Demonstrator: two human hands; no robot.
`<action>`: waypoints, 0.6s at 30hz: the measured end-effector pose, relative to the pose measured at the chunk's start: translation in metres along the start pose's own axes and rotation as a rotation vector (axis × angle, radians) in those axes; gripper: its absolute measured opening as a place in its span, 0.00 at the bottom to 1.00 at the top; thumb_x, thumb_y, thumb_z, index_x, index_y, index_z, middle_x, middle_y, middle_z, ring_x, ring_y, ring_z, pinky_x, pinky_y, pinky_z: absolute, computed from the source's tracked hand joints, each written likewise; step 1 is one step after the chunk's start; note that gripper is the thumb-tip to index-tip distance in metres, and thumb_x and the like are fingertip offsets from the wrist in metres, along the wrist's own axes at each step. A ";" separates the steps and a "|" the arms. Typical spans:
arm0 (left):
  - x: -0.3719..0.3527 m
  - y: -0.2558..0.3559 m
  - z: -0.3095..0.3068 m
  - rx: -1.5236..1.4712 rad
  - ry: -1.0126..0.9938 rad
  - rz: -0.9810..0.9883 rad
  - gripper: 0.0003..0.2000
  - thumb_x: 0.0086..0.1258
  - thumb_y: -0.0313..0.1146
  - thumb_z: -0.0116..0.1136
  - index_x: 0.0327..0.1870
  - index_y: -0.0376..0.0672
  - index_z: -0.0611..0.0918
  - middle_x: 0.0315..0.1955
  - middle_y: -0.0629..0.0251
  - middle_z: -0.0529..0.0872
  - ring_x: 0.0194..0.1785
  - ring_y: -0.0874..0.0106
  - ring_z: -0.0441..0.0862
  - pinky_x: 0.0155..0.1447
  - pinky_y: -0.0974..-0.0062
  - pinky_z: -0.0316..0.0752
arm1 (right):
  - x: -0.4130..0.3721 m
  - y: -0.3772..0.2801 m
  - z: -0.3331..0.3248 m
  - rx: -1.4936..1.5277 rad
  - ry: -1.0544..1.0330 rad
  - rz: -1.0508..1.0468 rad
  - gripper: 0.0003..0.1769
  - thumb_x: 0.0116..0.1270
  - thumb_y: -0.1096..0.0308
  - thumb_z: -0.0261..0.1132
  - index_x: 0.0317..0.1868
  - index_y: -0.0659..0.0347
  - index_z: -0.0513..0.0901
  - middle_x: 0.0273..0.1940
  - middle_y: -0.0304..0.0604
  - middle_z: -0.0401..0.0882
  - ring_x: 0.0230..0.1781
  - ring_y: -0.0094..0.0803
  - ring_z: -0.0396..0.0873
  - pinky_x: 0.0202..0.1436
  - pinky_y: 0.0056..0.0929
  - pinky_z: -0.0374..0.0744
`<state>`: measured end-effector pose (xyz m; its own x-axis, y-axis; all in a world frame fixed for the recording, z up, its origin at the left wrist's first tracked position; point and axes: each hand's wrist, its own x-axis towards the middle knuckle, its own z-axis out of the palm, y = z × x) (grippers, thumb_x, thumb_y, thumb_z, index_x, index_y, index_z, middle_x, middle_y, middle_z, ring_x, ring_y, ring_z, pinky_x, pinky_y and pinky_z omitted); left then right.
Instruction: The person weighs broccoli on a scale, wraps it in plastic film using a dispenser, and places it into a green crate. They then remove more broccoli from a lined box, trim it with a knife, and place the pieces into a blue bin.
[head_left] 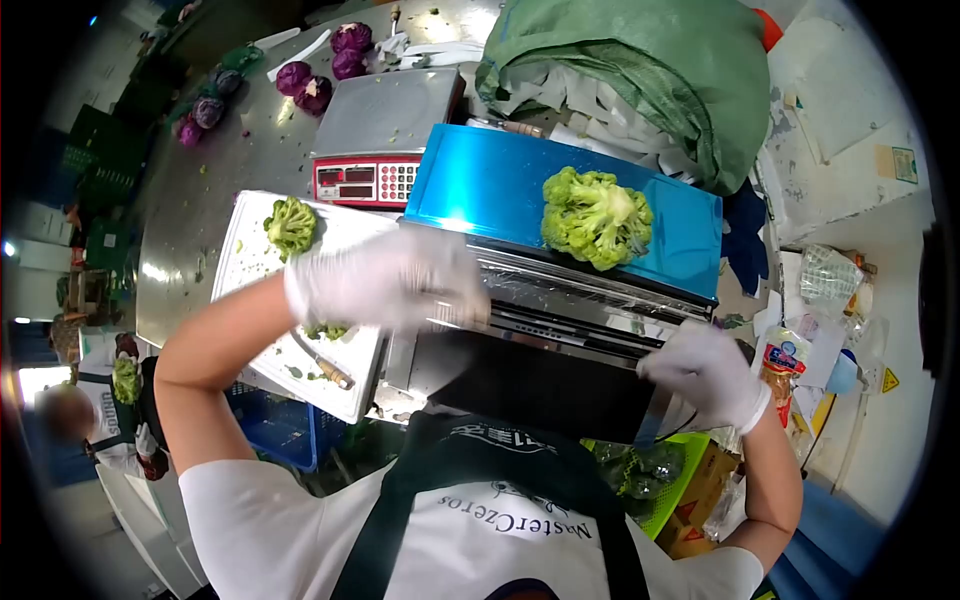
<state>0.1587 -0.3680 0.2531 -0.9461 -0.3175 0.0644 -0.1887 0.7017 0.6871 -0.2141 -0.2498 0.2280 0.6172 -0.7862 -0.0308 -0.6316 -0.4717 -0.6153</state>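
Observation:
My left hand (390, 275), in a white glove, is over the left end of a wrapping machine (555, 320); motion blurs its fingers, and what they hold cannot be made out. At the machine's right end, my gloved right hand (705, 372) has its fingers curled closed, their contents hidden. A green broccoli or cauliflower head (597, 218) rests on the machine's blue top (475, 185). Beside my left hand, another green head (291, 228) lies on a white board (250, 225), along with a knife (330, 370) whose handle points toward my body.
A scale (385, 110) stands behind the board, with purple cabbages (313, 94) near it on the metal table (190, 225). A green sack (640, 60) is behind the machine. Below are a blue crate (275, 425) and a green basket (685, 470). Another person (110, 400) stands at far left.

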 end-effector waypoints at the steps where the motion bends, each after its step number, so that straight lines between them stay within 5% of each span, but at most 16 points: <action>1: 0.002 -0.020 -0.005 0.272 0.072 -0.018 0.06 0.66 0.36 0.65 0.42 0.53 0.88 0.34 0.69 0.83 0.43 0.68 0.81 0.46 0.67 0.78 | 0.001 0.012 0.003 -0.097 0.127 -0.036 0.06 0.57 0.73 0.71 0.36 0.55 0.89 0.30 0.37 0.83 0.33 0.37 0.78 0.39 0.33 0.75; 2: 0.000 -0.041 -0.006 0.430 0.002 -0.008 0.09 0.66 0.36 0.64 0.46 0.55 0.87 0.37 0.70 0.82 0.44 0.69 0.81 0.47 0.68 0.77 | 0.003 0.021 0.006 -0.131 0.252 0.028 0.06 0.57 0.73 0.70 0.36 0.56 0.89 0.30 0.37 0.82 0.35 0.39 0.78 0.41 0.35 0.75; 6: 0.001 -0.086 0.020 0.791 -0.290 0.069 0.21 0.66 0.35 0.60 0.61 0.63 0.81 0.45 0.70 0.79 0.48 0.69 0.79 0.48 0.70 0.76 | 0.007 0.066 0.022 -0.313 0.226 -0.072 0.09 0.59 0.70 0.68 0.41 0.51 0.88 0.34 0.34 0.80 0.37 0.37 0.76 0.42 0.35 0.74; 9: 0.012 -0.102 0.043 0.759 -0.346 0.146 0.27 0.67 0.35 0.57 0.68 0.68 0.75 0.45 0.70 0.78 0.48 0.69 0.79 0.49 0.69 0.76 | 0.020 0.079 0.037 -0.397 0.220 -0.170 0.08 0.61 0.68 0.67 0.41 0.49 0.86 0.34 0.35 0.77 0.36 0.37 0.75 0.40 0.34 0.73; 14: 0.014 -0.116 0.058 0.764 -0.325 0.153 0.23 0.68 0.35 0.56 0.64 0.70 0.78 0.42 0.70 0.79 0.46 0.68 0.80 0.49 0.70 0.78 | 0.046 0.083 0.056 -0.437 0.181 -0.190 0.03 0.60 0.68 0.67 0.35 0.50 0.85 0.33 0.34 0.78 0.36 0.37 0.76 0.39 0.34 0.74; 18: 0.005 -0.117 0.066 0.632 -0.153 0.123 0.16 0.66 0.35 0.58 0.54 0.64 0.85 0.38 0.70 0.80 0.44 0.68 0.81 0.46 0.69 0.79 | 0.042 0.089 0.062 -0.195 0.275 -0.105 0.03 0.64 0.66 0.65 0.36 0.53 0.84 0.37 0.36 0.82 0.37 0.39 0.78 0.39 0.36 0.76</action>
<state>0.1584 -0.4096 0.1255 -0.9885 -0.1496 -0.0198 -0.1509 0.9811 0.1210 -0.2149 -0.3002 0.1230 0.5509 -0.7947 0.2549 -0.6654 -0.6026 -0.4406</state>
